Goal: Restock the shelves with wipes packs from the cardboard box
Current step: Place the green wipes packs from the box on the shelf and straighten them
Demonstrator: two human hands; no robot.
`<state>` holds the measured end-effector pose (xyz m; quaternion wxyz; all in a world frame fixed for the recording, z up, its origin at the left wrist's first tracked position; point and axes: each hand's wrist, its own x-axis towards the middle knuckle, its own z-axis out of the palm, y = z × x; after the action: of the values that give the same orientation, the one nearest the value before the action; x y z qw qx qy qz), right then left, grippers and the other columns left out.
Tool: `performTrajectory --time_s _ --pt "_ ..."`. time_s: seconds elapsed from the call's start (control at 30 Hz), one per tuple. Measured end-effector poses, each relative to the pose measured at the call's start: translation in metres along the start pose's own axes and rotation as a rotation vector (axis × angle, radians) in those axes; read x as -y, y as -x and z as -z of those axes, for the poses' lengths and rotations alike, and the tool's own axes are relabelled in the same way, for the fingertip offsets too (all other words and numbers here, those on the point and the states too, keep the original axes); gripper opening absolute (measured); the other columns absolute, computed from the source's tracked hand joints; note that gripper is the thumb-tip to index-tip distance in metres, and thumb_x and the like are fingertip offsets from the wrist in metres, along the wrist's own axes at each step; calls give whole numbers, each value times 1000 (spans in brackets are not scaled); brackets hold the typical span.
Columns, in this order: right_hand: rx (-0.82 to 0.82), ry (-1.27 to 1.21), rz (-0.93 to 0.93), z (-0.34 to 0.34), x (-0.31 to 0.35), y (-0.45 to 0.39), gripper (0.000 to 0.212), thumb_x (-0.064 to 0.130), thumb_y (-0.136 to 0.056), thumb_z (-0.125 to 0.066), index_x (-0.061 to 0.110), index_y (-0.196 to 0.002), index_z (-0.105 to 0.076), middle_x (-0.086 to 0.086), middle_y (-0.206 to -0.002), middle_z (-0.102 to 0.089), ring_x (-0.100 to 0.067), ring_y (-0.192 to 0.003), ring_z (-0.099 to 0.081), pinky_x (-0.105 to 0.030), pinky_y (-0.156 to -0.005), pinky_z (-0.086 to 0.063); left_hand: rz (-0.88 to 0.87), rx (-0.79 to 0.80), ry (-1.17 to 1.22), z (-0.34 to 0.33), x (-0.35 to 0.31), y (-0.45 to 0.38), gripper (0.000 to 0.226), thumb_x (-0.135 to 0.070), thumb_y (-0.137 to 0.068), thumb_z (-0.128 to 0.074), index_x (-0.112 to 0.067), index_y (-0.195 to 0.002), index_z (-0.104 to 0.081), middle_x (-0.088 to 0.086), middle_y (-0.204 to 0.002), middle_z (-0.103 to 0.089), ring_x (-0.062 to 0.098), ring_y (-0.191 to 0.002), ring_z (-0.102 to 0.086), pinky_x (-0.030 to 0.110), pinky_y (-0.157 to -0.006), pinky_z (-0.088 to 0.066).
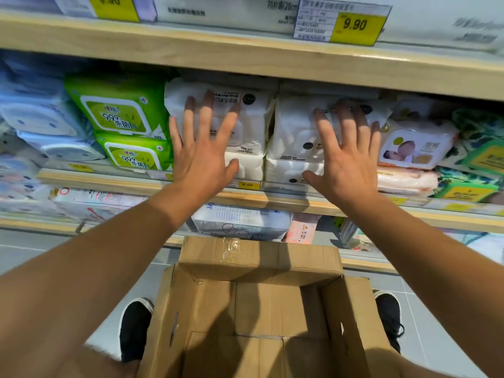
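Left hand and right hand, fingers spread wide, pressed flat against white wipes packs; uneven push: stacks toppled off shelf.

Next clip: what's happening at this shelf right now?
A person is restocking wipes. Both hands are flat, fingers spread: the left hand presses on the left stack of white wipes packs, the right hand on the right stack of white wipes packs, on the middle shelf. Green wipes packs sit to their left. The open cardboard box on the floor between the person's feet looks empty.
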<state>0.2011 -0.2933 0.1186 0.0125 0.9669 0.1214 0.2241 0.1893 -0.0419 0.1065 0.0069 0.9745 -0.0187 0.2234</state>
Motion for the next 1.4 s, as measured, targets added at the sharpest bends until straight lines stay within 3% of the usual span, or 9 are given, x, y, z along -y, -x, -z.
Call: performTrajectory --time_s 0.2,0.43,0.6,0.77,0.93,1.0,1.07,1.17,1.4 --pt "36 82 76 -22 9 21 106 45 -74 -78 33 -153 -8 -7 -161 -3 -34 -147 1 -49 -118 -1 -69 61 -61 -30 -8 21 95 -42 -79 -69 -42 -149 -5 5 -156 1 39 -143 0 65 -111 -8" --pt "-62 100 67 -59 -1 6 97 33 -81 -73 35 -153 -8 -1 -160 4 -30 -145 8 -46 -113 10 -92 -202 -99 -67 -3 8 83 -27 -76 -67 -42 -146 -25 5 -147 -5 37 -134 -8 63 -109 -20" --pt "-39 111 81 -60 -5 -1 98 38 -83 -70 37 -154 -2 1 -160 10 -31 -145 12 -46 -111 13 -89 -211 -109 -70 -3 3 84 -29 -77 -65 -44 -146 -21 4 -147 -2 37 -133 -7 63 -108 -20" --pt "-55 58 67 -48 5 5 93 33 -79 -71 33 -153 -15 -5 -159 -3 -35 -144 1 -51 -112 -2 -82 -123 -58 -42 -10 8 78 -37 -77 -67 -42 -144 -28 6 -146 -11 38 -131 -14 65 -107 -19" --pt "-118 -10 -46 -3 7 -12 78 45 -77 -72 28 -141 -30 -14 -140 -34 -38 -125 -32 -54 -106 -22 40 -18 -41 7 -6 -22 60 -51 -81 -63 -27 -131 -41 19 -132 -40 44 -126 -30 66 -110 -12" --pt "-1 13 -116 6 4 -28 80 58 -81 -64 35 -145 -23 -17 -141 -40 -44 -128 -35 -59 -109 -17 100 71 -63 12 -7 -37 60 -59 -81 -57 -29 -132 -46 20 -134 -46 46 -131 -29 67 -110 -7" --pt "60 22 -113 2 3 -36 83 64 -81 -59 42 -148 -17 -10 -150 -36 -43 -138 -26 -64 -113 -4 77 47 -50 6 -10 -44 68 -60 -80 -56 -43 -142 -33 12 -150 -33 44 -141 -13 68 -110 5" --pt "19 5 -90 -10 4 -39 79 60 -81 -60 42 -148 -23 -3 -153 -29 -40 -141 -18 -65 -113 2 56 4 -9 -2 -11 -46 73 -57 -79 -60 -50 -143 -25 3 -157 -20 41 -144 -3 69 -108 9" --pt "-49 15 -32 -20 4 -43 79 57 -79 -63 38 -147 -28 -4 -151 -32 -44 -139 -19 -65 -112 0 67 -43 12 -10 -20 -50 67 -54 -79 -61 -51 -139 -31 0 -154 -26 42 -143 -8 70 -107 8"
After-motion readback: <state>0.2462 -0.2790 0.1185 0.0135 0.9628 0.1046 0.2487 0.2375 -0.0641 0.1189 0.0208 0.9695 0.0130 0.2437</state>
